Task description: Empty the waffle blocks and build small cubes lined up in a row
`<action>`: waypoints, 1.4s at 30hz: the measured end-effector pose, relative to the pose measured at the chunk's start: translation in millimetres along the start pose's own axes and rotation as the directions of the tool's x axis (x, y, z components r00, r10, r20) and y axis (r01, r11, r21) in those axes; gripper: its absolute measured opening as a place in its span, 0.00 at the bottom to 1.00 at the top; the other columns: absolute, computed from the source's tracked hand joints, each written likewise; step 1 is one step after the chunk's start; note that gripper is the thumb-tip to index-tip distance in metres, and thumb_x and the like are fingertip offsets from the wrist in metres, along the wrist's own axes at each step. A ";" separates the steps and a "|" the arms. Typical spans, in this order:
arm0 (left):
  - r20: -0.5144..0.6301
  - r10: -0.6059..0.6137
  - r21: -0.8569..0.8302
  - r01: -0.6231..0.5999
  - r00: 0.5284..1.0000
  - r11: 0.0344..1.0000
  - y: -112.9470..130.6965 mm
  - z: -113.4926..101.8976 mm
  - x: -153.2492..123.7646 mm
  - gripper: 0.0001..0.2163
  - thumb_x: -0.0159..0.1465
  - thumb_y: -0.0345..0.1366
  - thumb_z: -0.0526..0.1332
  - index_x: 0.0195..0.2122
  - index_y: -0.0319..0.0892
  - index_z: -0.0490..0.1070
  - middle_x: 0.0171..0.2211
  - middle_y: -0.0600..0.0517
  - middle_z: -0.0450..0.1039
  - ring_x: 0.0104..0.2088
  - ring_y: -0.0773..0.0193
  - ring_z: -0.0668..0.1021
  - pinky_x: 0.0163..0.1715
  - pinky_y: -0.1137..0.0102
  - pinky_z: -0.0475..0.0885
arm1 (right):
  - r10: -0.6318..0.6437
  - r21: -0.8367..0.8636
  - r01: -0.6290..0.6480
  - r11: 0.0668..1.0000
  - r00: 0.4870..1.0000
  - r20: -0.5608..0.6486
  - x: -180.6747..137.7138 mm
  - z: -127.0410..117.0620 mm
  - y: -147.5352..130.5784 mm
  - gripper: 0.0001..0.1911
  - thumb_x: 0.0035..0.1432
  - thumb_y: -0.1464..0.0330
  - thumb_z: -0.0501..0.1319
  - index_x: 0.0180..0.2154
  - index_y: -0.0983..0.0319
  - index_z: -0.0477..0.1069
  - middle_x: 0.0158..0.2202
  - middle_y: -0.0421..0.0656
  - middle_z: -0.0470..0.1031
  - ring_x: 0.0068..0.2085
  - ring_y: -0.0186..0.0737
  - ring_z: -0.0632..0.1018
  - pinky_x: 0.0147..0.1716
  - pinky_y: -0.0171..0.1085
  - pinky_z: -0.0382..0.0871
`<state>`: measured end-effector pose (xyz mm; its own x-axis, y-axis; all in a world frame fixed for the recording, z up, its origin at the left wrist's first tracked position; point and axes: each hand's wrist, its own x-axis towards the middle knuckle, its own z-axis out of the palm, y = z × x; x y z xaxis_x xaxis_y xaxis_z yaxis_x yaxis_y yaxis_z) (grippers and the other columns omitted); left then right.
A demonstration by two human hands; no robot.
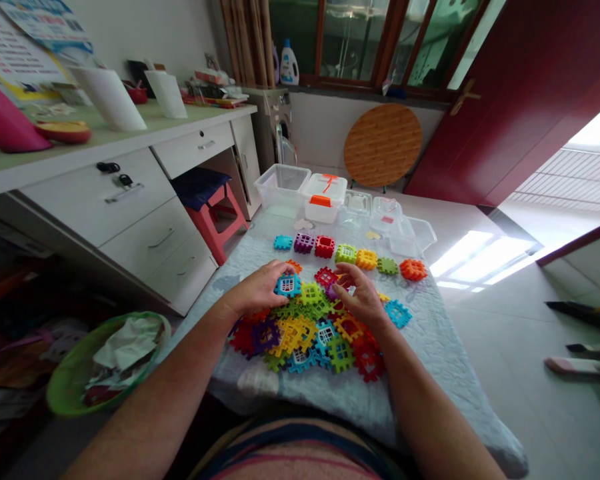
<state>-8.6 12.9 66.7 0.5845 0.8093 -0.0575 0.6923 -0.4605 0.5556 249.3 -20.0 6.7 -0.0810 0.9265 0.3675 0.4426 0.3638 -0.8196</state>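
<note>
left hand (257,291) grips a blue tile (288,285). right hand (364,298) half-curled, hold unclear. probably best lifted straight off the centre pile (305,333).

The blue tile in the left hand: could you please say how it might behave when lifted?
The blue tile in the left hand looks like moulded plastic, so probably stiff and light. Its notched edges may snag the pile. Flat, so unlikely to roll.

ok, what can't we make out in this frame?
Head view only.
Grip of the left hand on the blue tile: fingers cover it.
What the right hand touches: hidden under it.
Lower tiles of the pile: buried.
Contents of the clear boxes: too small.
</note>
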 end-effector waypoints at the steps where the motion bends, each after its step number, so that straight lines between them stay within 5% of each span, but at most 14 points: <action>1: 0.001 -0.004 0.000 0.004 1.000 1.000 -0.2 0.7 0.2 0.25 0.49 0.31 0.64 0.51 0.41 0.66 0.50 0.46 0.68 0.51 0.55 0.72 0.53 0.63 0.66 | 0.002 -0.008 -0.002 1.000 1.000 0.009 -0.3 0.1 0.3 0.21 0.56 0.66 0.62 0.52 0.59 0.66 0.44 0.46 0.75 0.37 0.38 0.75 0.40 0.42 0.73; 23: -0.027 0.005 0.056 -0.003 1.000 0.998 -0.4 6.7 12.7 0.27 0.49 0.35 0.65 0.52 0.40 0.67 0.52 0.42 0.72 0.51 0.53 0.75 0.53 0.62 0.67 | -0.033 -0.076 0.036 0.996 0.998 0.048 -0.6 -2.2 1.7 0.20 0.55 0.69 0.61 0.51 0.60 0.66 0.43 0.46 0.75 0.36 0.37 0.75 0.40 0.41 0.72; 28: -0.109 -0.009 0.015 0.010 0.994 1.000 -2.2 -8.4 8.2 0.28 0.50 0.38 0.65 0.53 0.39 0.67 0.50 0.44 0.73 0.48 0.55 0.76 0.50 0.64 0.69 | -0.031 -0.056 0.033 0.998 0.999 0.020 0.0 -3.1 -0.2 0.20 0.56 0.69 0.61 0.51 0.60 0.66 0.42 0.46 0.75 0.34 0.36 0.75 0.39 0.41 0.73; 33: -0.239 -0.076 0.023 0.084 0.968 0.996 -35.5 -42.3 19.7 0.29 0.51 0.42 0.64 0.55 0.39 0.65 0.52 0.45 0.70 0.50 0.55 0.74 0.52 0.65 0.68 | -0.035 -0.076 0.036 0.996 0.999 0.009 0.1 -4.5 -2.1 0.19 0.56 0.69 0.60 0.51 0.60 0.66 0.41 0.45 0.75 0.34 0.36 0.75 0.38 0.41 0.72; 38: -0.210 -0.105 0.139 0.135 0.972 0.981 -79.3 -50.7 62.6 0.28 0.48 0.39 0.63 0.52 0.38 0.68 0.48 0.46 0.70 0.48 0.54 0.74 0.51 0.66 0.68 | -0.041 -0.095 0.043 0.995 0.999 0.021 -0.4 -5.0 -3.2 0.19 0.56 0.69 0.60 0.50 0.59 0.66 0.41 0.45 0.75 0.34 0.37 0.75 0.38 0.41 0.72; 42: -0.130 -0.068 0.193 0.093 0.989 0.977 -92.1 -46.3 94.7 0.29 0.46 0.37 0.63 0.52 0.37 0.68 0.48 0.45 0.69 0.49 0.53 0.73 0.51 0.67 0.67 | -0.032 -0.086 0.034 0.996 0.999 0.017 -0.4 -4.6 -2.3 0.19 0.56 0.70 0.60 0.50 0.59 0.66 0.41 0.44 0.75 0.34 0.37 0.76 0.38 0.40 0.72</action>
<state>-36.6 148.9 48.4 0.4759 0.8794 0.0133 0.8119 -0.4452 0.3776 252.4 -21.7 10.4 -0.1103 0.9158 0.3862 0.5144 0.3851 -0.7662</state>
